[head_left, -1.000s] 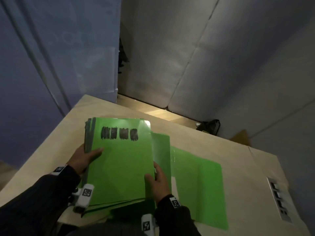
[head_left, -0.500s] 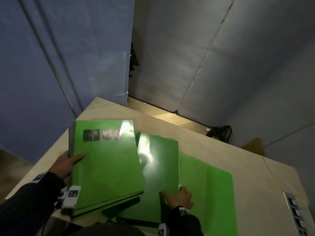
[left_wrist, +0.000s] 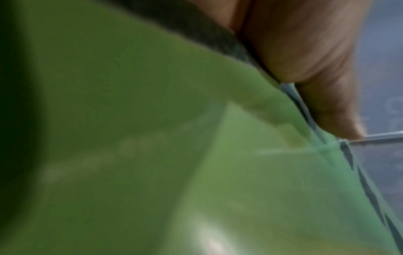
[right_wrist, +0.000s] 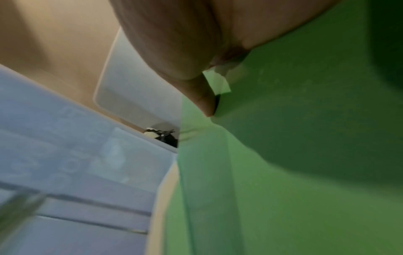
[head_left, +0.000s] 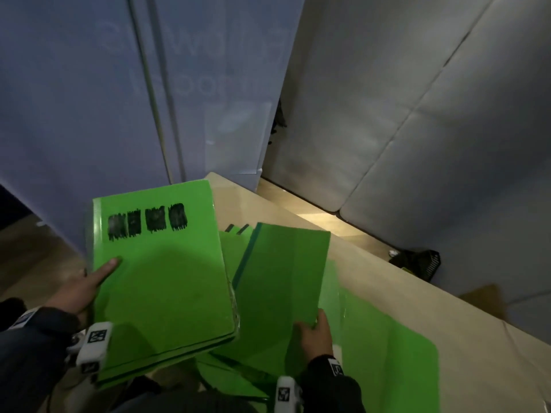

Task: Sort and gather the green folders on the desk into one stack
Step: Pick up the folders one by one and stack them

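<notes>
From the head view, my left hand [head_left: 79,289] grips the stack [head_left: 162,281] off the desk [head_left: 372,281] edge, while my right hand [head_left: 314,335] pinches one folder [head_left: 281,287]; at least one more folder lies flat on the desk, so I judge gathering part done. The left wrist view shows fingers under the stack. The right wrist view shows the thumb clamping the folder.

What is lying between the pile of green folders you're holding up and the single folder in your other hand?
In the head view, another green folder shows in the gap between the stack and the lifted folder, its top edge bearing dark marks.
</notes>
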Available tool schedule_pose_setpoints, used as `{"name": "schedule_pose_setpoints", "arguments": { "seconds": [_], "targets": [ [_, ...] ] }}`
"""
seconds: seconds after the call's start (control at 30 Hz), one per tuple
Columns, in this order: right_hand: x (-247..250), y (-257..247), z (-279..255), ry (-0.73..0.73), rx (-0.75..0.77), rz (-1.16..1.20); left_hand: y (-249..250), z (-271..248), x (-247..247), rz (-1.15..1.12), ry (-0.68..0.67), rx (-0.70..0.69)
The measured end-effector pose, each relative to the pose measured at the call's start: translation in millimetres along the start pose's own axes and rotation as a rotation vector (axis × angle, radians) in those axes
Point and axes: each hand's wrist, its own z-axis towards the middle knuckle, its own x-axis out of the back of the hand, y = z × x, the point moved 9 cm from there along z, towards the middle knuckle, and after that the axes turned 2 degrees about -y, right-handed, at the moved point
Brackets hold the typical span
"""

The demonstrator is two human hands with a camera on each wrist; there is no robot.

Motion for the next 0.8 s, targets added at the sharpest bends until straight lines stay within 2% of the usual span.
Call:
{"name": "schedule_pose_setpoints", "arguments": {
  "seconds": [0.1, 0.27, 0.4, 0.6, 0.63, 0.73, 0.8],
  "targets": [
    [-31, -23, -6, -0.139, 0.034, 0.111, 8, -33, -45, -0.067, -0.120, 0.039],
    [-83, -55, -35, -0.395, 0.120, 0.138, -8, -40, -86, -0.085, -0.293, 0.037],
    [-93, -71, -51, -0.508, 0.181, 0.159, -15, -49, -106, -0.083, -0.330, 0.033],
    [-81, -51, -34, -0.446, 0.136, -0.114, -11, -39, -118, -0.081, -0.332, 0.049],
    [-80, -45, -28, -0.435, 0.107, -0.101, -11, -37, -115, -0.096, -0.323, 0.054],
    [-60, -20, 3, -0.274, -0.019, 0.084, -18, -19, -86, -0.134, -0.270, 0.068],
    [-49, -5, 20, -0.201, -0.073, 0.083, -21, -19, -62, -0.130, -0.197, 0.108]
  ]
}}
